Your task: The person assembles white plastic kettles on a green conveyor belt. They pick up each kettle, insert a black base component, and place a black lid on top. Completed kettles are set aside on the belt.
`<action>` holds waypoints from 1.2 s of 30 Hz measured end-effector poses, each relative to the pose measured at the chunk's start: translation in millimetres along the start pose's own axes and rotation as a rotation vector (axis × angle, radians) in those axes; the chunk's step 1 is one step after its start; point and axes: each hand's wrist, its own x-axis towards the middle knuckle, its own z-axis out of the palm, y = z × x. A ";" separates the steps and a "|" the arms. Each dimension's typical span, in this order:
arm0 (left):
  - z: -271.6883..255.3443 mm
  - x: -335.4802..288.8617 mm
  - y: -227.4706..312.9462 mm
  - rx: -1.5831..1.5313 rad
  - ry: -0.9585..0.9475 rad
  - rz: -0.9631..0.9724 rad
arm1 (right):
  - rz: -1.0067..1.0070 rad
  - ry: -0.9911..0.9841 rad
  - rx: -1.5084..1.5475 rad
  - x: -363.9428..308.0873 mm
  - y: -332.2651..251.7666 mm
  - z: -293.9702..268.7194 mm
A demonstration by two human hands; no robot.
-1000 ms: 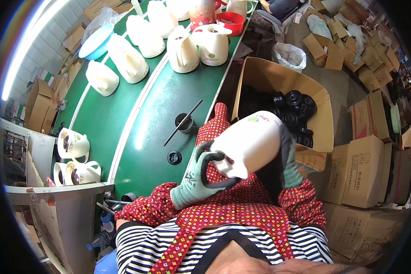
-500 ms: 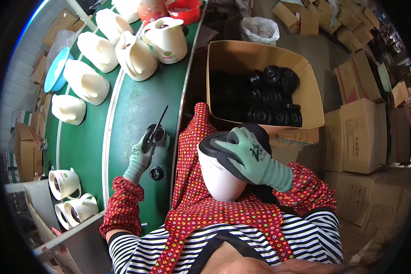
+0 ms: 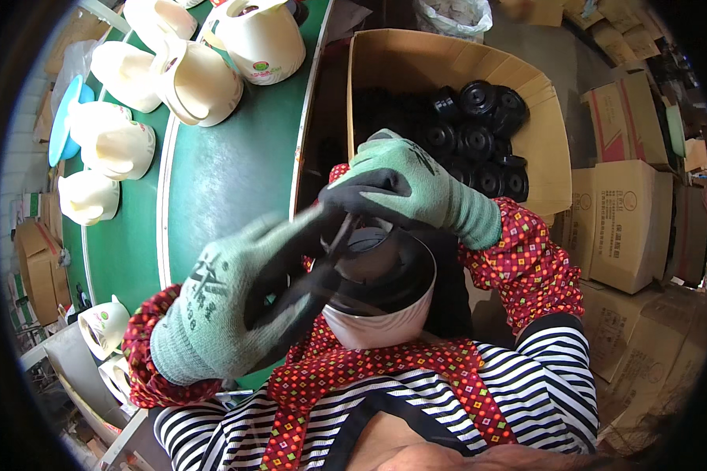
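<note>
A white pot body (image 3: 377,326) rests on my lap, with a round black part (image 3: 373,271) covering its upper end. My left hand (image 3: 236,294), gloved in green and black and partly blurred, is closed round a thin dark tool (image 3: 340,239) at the left side of that black part. Above the pot's far edge, my right hand (image 3: 408,184) has its fingers pressed together near the tool's upper end. What lies between those fingers is hidden.
On the green bench (image 3: 228,173) to my left stand several white jugs (image 3: 204,82), and a blue basin (image 3: 69,122) is beyond them. An open carton (image 3: 546,149) ahead of me holds many black round parts (image 3: 479,141). Stacked cartons (image 3: 632,220) stand at the right.
My left hand has come up from the bench to the pot with the thin dark tool. My right hand has shifted from the black part's top to its far edge. The view has shifted.
</note>
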 end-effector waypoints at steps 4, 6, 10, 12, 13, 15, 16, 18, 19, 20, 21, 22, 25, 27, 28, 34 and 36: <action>2.6 24.3 12.2 0.136 -0.019 0.198 | 0.080 0.053 0.030 -28.1 14.9 11.7; 14.5 24.6 8.9 0.241 -0.027 0.187 | 0.136 0.083 -0.069 -46.6 -1.3 15.7; 33.9 22.9 -11.8 0.210 -0.042 0.219 | 0.184 0.075 -0.166 -65.2 -20.6 13.7; 40.5 24.4 -1.6 0.242 -0.022 0.171 | 0.125 0.095 -0.153 -69.4 -7.6 19.0; 45.4 28.8 0.7 0.250 -0.003 0.148 | 0.146 0.141 -0.095 -71.5 -3.1 25.7; 52.3 32.8 -2.6 0.303 0.028 0.136 | 0.156 0.102 -0.167 -73.7 -5.7 24.5; 52.1 34.1 -5.8 0.251 0.051 0.093 | 0.161 0.084 -0.203 -75.9 -8.7 24.6; 46.0 37.4 -22.7 0.138 0.073 -0.009 | 0.281 0.057 -0.278 -77.4 -32.7 21.1; 41.9 42.8 -35.4 0.118 0.047 -0.003 | 0.290 0.071 -0.385 -78.7 -42.7 20.8; 38.1 45.9 -45.9 0.099 0.025 -0.004 | 0.288 0.083 -0.492 -78.4 -53.7 20.0; 34.9 52.8 -55.2 0.145 0.013 -0.036 | 0.314 0.044 -0.527 -76.8 -65.6 17.1; 32.4 60.5 -68.9 0.192 0.001 -0.069 | 0.342 0.004 -0.562 -75.1 -77.1 14.3; 29.5 92.5 -106.9 0.194 -0.139 -0.101 | 0.339 -0.130 -0.704 -70.2 -104.1 10.2; 43.5 107.4 -158.2 0.074 -0.044 0.140 | 0.331 -0.206 -0.774 -62.1 -112.2 10.7; 49.8 116.6 -172.0 -0.005 0.019 0.270 | 0.320 -0.199 -0.804 -60.4 -115.0 15.4; 69.3 144.0 -182.1 0.175 0.272 0.754 | 0.393 -0.308 -1.045 -37.7 -132.2 35.0; 72.3 135.9 -204.7 0.259 0.422 0.728 | 0.462 -0.350 -0.965 -31.8 -132.1 29.0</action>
